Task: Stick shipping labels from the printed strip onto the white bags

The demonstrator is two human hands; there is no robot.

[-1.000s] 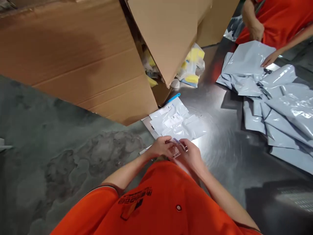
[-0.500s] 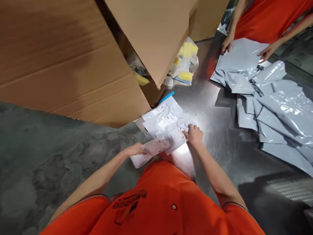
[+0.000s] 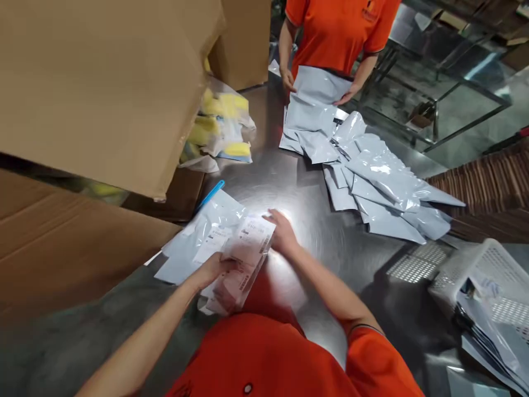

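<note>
My left hand (image 3: 214, 270) grips a strip of printed shipping labels (image 3: 252, 238) near its lower left edge, with the thumb on top. Some see-through film hangs beneath the strip toward my shirt. At the strip's upper right corner, my right hand (image 3: 283, 232) has its fingers curled in and appears to pinch the edge; the fingertips are partly hidden. Under and left of the strip lie grey plastic mailer bags (image 3: 177, 264), with another label (image 3: 212, 242) showing on them. A blue pen-like tool (image 3: 211, 194) rests at their far edge.
Big cardboard boxes (image 3: 103, 94) crowd the left. Yellow-and-white bagged items (image 3: 225, 127) lie beside them. Across the metal table (image 3: 306, 193), a co-worker in orange (image 3: 330, 38) handles a heap of grey mailers (image 3: 372, 171). A white basket (image 3: 483, 259) and stacked cardboard (image 3: 487, 176) are at right.
The view has swung right, bringing the basket and stacked cardboard into sight. The label strip now lies higher over the mailers, between both hands. My right hand has moved to its corner.
</note>
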